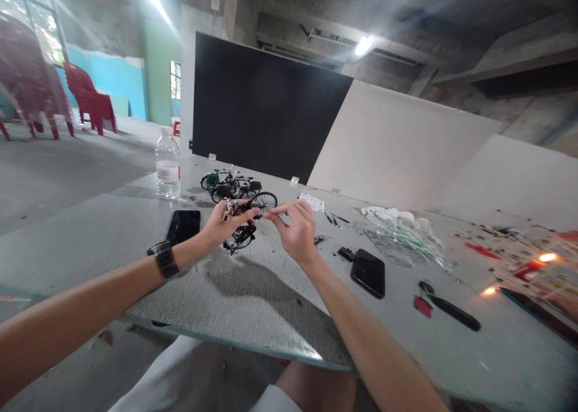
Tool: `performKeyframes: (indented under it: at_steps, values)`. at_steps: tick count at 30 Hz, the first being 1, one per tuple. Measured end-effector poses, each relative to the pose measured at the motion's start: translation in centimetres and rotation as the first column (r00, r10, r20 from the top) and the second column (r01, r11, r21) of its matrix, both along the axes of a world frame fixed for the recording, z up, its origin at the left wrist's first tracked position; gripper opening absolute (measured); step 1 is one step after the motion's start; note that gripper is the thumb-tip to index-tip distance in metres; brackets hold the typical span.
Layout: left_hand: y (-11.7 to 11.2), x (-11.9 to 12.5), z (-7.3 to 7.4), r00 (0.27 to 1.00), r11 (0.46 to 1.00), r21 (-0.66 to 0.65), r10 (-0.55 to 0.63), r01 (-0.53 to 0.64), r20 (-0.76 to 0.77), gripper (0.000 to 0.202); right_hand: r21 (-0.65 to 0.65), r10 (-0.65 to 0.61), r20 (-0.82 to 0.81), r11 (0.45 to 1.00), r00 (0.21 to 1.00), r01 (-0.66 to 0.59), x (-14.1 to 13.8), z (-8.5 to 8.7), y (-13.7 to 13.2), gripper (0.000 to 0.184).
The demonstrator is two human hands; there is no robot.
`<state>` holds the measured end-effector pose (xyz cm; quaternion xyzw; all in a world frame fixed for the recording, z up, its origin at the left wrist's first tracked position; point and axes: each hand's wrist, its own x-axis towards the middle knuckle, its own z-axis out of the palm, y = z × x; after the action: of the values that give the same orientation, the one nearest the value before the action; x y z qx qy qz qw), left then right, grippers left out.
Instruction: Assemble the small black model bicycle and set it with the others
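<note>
My left hand (221, 224) is closed around a small black model bicycle (265, 201), raised above the table, with its spoked wheel pointing right. The thumb and index finger of my right hand (295, 228) pinch at the lower edge of that wheel; whether a tiny part is between them is hidden. Just below my left fingers shows another black spoked wheel with pedal parts (240, 237); I cannot tell if it belongs to the held bicycle. Behind my hands stand more model bicycles, a green one (219, 179) and black ones (250, 187).
A clear bottle (168, 171) stands at back left, near a dark phone (184, 225). To the right lie a black device (368, 273), a black-handled tool (451, 312), plastic wrapping (401, 225) and small tools (334, 220). A black panel (266, 105) rises behind the table.
</note>
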<state>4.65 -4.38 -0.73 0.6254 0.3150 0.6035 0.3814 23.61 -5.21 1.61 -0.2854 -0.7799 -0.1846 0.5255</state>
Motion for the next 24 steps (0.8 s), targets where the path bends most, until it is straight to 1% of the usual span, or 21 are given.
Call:
performKeyframes:
  at_steps: [4,7,11,14,17,19,21,24]
  values:
    - [-0.2,-0.1,0.2,0.999,1.000,0.012,0.002,-0.002,-0.052,0.027,0.027,-0.024,0.030,0.999,0.999,0.023,0.0,-0.1,0.0,0.016]
    - [-0.5,-0.3,0.3,0.995,0.996,0.083,0.022,-0.014,-0.094,0.028,0.047,-0.069,0.062,0.997,0.996,0.066,-0.1,-0.2,-0.1,0.017]
    - [-1.0,-0.4,0.4,0.975,0.977,0.188,0.136,-0.103,-0.174,0.030,0.090,-0.095,0.055,0.992,0.994,0.090,-0.2,-0.3,-0.4,0.017]
    - [-1.3,-0.5,0.5,0.957,0.961,0.232,0.200,-0.150,-0.211,0.032,0.090,-0.087,0.052,0.993,0.995,0.083,-0.2,-0.3,-0.5,0.016]
    - [-1.2,-0.6,0.2,0.935,0.942,0.265,0.268,-0.205,-0.232,0.037,0.031,-0.081,0.045,0.996,0.996,0.079,-0.4,-0.3,-0.5,0.016]
    - [-1.0,-0.7,0.0,0.920,0.925,0.306,0.307,-0.227,-0.245,0.038,-0.031,-0.065,0.006,0.997,0.998,0.065,-0.6,-0.4,-0.6,0.017]
    - [-0.9,-0.8,0.0,0.912,0.901,0.380,0.321,-0.210,-0.256,0.034,-0.086,-0.036,-0.054,0.996,0.998,0.031,-0.8,-0.5,-0.6,0.019]
    - [-1.0,-0.9,0.2,0.907,0.853,0.500,0.318,-0.147,-0.277,0.027,-0.138,0.015,-0.128,0.990,0.992,-0.033,-1.0,-0.6,-0.6,0.020]
